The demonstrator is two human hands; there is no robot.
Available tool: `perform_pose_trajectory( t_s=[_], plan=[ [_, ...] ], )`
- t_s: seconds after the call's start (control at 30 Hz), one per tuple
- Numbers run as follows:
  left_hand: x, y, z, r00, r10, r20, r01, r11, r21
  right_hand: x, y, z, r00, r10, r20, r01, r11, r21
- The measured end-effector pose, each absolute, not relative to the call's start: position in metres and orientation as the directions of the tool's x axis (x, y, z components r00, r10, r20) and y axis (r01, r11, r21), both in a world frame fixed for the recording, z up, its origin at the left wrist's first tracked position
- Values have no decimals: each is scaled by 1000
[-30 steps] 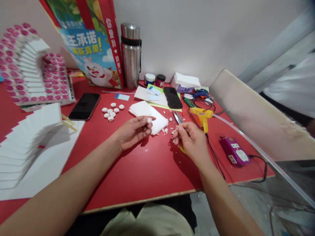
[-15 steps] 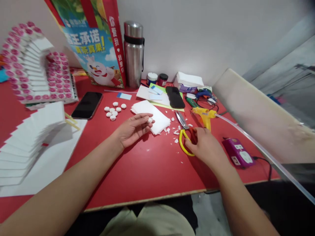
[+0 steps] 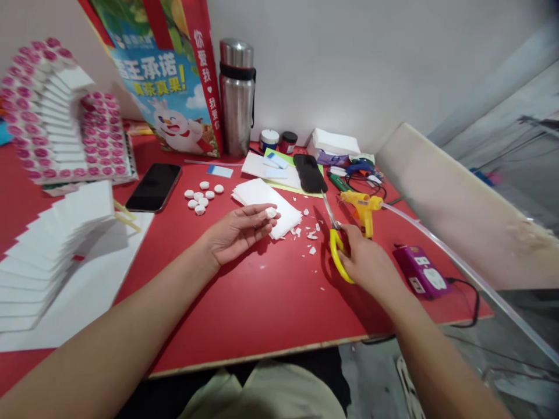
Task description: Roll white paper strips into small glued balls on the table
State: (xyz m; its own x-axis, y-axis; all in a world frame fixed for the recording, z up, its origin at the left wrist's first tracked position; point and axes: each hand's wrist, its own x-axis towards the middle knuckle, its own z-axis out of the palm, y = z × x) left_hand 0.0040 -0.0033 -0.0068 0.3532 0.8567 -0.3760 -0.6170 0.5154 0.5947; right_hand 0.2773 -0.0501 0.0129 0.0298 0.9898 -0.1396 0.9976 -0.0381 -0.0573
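Between the thumb and fingers of my left hand [image 3: 239, 231] is a small white rounded piece [image 3: 271, 213], perhaps folded paper. That hand is just over a stack of white paper [image 3: 283, 206]. My right hand [image 3: 364, 251] grips the yellow-handled scissors [image 3: 338, 255], lifted a little off the table with the blades pointing away from me. White paper scraps [image 3: 311, 235] lie scattered between the two hands. Several similar white pieces [image 3: 203, 201] sit grouped on the red table to the left of the stack.
A yellow glue gun [image 3: 364, 203] with a long glue stick lies beyond my right hand, near a purple power socket [image 3: 421, 272]. Two phones, a steel flask [image 3: 236, 96], and small jars stand further back. Fanned white card [image 3: 56, 244] and a pink-white paper model [image 3: 32, 125] occupy the left.
My right hand has picked the scissors up from the table and turned them, moving slightly right. My left hand has shifted a little to the right with the white piece.
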Motion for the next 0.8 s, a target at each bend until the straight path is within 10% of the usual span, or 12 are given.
perform_pose_trajectory(
  t_s=[0.23, 0.8],
  plan=[
    [8, -6, -6, 348, 843, -410, -633, 534, 560, 252, -71, 20, -101, 987, 124, 856, 150, -495],
    [7, -9, -14, 459, 844, -278, -585, 523, 620, 230, -76, 6, -320, 902, 290, 903, 383, -193]
  ],
)
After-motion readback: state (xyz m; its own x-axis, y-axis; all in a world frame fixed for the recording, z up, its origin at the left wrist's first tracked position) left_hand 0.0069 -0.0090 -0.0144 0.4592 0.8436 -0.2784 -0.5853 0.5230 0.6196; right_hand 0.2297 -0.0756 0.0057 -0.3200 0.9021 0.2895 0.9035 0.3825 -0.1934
